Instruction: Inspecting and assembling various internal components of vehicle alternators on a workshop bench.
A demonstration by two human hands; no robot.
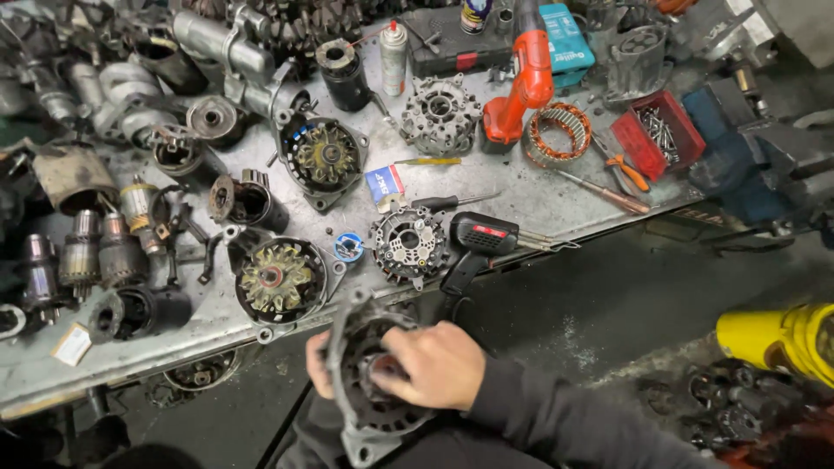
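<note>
Below the surface [539, 195] edge, at about 6 o'clock, the left hand [318, 365] grips the grey alternator housing [369, 382] by its rim — fingers clamped — while the right hand [439, 365] lies over its centre, fingers curled into the hub.

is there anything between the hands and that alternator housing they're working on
Nothing visible. The right hand lies directly on the front of the grey alternator housing, fingers at its centre, and the left hand grips its left rim from behind. The housing is held below the workbench edge, apart from the parts on it.
</note>
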